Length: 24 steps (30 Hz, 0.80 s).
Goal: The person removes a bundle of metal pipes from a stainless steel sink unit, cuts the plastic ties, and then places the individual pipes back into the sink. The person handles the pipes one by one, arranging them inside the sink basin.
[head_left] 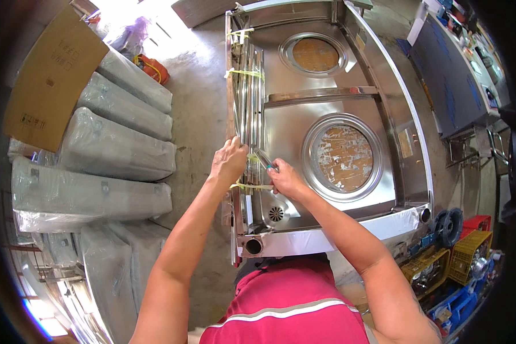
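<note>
A bundle of shiny metal tubes [253,109] lies along the left side of a large stainless-steel frame with two round openings. Pale yellow-green straps [247,73] are tied around the tubes at several places. My left hand [230,160] is closed at the outer edge of the bundle; what its fingers hold is hidden. My right hand [288,179] grips a slim silver hand tool [262,157] with a small green part. Its tip points up and left over the tubes, close to my left hand; its exact kind is unclear. Below it, another strap [252,186] crosses the bundle.
Several plastic-wrapped long units [114,140] stand on the left, with a cardboard sheet [54,80] over them. A crossbar [321,94] spans the steel frame. At the right are a dark workbench [447,74] and yellow crates [467,258]. An orange object [153,69] lies at the far left.
</note>
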Tool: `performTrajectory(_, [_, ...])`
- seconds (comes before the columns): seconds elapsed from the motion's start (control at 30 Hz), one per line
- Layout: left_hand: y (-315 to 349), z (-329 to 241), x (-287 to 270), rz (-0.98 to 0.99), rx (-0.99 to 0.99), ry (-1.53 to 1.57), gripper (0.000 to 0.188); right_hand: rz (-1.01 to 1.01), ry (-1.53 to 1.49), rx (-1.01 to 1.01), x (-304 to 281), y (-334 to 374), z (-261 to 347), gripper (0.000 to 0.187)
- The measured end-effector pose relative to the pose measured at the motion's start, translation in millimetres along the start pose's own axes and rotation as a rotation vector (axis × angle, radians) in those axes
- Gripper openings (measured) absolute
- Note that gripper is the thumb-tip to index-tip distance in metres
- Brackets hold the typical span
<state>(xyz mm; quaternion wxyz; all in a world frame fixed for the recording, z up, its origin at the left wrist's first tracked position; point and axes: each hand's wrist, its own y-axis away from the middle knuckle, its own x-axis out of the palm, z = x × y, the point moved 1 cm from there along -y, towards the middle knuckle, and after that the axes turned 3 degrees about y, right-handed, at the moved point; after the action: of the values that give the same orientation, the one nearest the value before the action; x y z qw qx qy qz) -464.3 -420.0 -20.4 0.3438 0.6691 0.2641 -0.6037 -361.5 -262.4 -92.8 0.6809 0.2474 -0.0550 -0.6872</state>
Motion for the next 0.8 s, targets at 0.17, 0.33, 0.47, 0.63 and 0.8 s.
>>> performTrajectory(0.17, [4,12,2,-0.008,0.126,0.012,0.014,-0.075,0.055,-0.08,11,1,-1,0.029])
performTrajectory(0.33, [4,16,7,-0.108,0.181,0.096,0.006,-0.126,0.192,-0.114,18,7,-4,0.034])
performTrajectory(0.47, [4,19,11,-0.117,0.19,0.129,0.006,-0.133,0.226,-0.191,14,21,-2,0.035])
performTrajectory(0.63, [4,21,13,-0.1,0.175,0.138,0.007,-0.086,0.211,-0.032,7,27,6,0.035])
performTrajectory(0.8, [5,21,11,-0.061,0.168,0.128,0.009,-0.039,0.148,-0.113,5,23,5,0.035])
